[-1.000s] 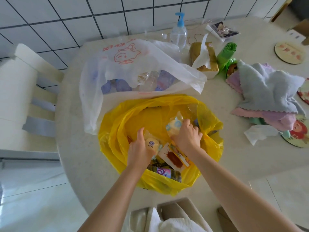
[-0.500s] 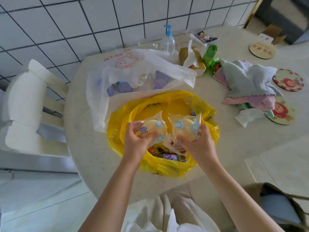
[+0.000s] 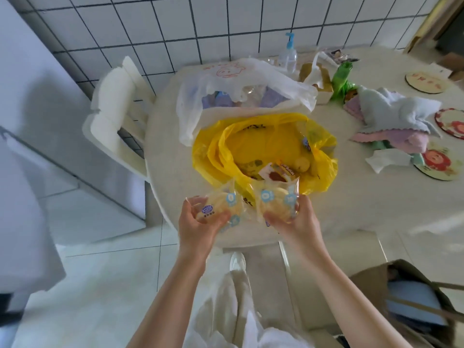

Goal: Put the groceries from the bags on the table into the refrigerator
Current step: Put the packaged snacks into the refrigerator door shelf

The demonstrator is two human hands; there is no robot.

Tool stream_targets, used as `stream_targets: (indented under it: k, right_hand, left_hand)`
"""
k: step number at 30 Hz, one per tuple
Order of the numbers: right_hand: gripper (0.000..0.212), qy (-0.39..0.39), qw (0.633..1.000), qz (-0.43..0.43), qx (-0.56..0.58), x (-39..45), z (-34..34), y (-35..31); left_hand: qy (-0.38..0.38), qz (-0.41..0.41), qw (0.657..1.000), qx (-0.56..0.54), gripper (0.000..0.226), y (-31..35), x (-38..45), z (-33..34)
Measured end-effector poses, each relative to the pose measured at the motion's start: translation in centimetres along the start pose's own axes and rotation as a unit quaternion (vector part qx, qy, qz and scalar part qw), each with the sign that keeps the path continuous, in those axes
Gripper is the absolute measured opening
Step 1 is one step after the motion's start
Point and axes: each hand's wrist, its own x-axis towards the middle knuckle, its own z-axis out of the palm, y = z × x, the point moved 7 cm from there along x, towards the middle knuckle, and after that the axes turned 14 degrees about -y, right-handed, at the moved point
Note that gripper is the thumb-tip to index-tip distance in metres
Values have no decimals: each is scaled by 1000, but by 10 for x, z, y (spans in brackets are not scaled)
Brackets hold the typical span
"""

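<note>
My left hand (image 3: pixel 198 228) grips a clear-wrapped yellow pastry packet (image 3: pixel 221 204) at the table's near edge. My right hand (image 3: pixel 298 227) grips a second such packet (image 3: pixel 276 199) beside it. Both packets are held just in front of the open yellow bag (image 3: pixel 226 144) on the round table (image 3: pixel 376 199). Inside that bag lie a few more packets (image 3: pixel 276 172) and a round yellow fruit (image 3: pixel 302 164). Behind it a white bag (image 3: pixel 251 76) with a red cartoon print holds bluish bottles. A grey-white refrigerator (image 3: pixel 30 151) stands at the left.
A white chair (image 3: pixel 115 109) stands between the table and the refrigerator. On the table's far side are a pump bottle (image 3: pixel 288 55), a tissue box (image 3: pixel 315 79), a green roll (image 3: pixel 340 80), folded cloths (image 3: pixel 391 114) and round coasters (image 3: pixel 426 82). A brown bag (image 3: pixel 411 297) sits at lower right.
Both hands lifted a pastry packet each out of the yellow bag and drew them back to the table's near edge. The view pulled back and turned left, revealing the refrigerator.
</note>
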Motion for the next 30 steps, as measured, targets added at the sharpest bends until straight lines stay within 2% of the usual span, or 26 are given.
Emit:
stream_targets:
  k: [6, 12, 16, 20, 25, 30]
  right_hand:
    - [53, -56, 998, -26, -9, -57, 42, 10]
    - [70, -118, 984, -87, -96, -102, 101, -2]
    - [70, -148, 970, -118, -155, -126, 145, -16]
    - [71, -189, 951, -156, -187, -158, 210, -35]
    - [74, -234, 929, -194, -212, -211, 302, -57]
    - [73, -247, 916, -221, -225, -253, 383, -82]
  left_hand:
    - [62, -3, 998, -3, 49, -26, -85, -57]
    - [127, -4, 992, -26, 49, -52, -145, -117]
    - [163, 5, 985, -51, 49, -64, -182, -159]
    - [202, 8, 977, -68, 55, -80, -224, -214]
    - [256, -1, 962, -92, 48, -104, -284, -302]
    - [290, -7, 952, -99, 47, -121, -327, -385]
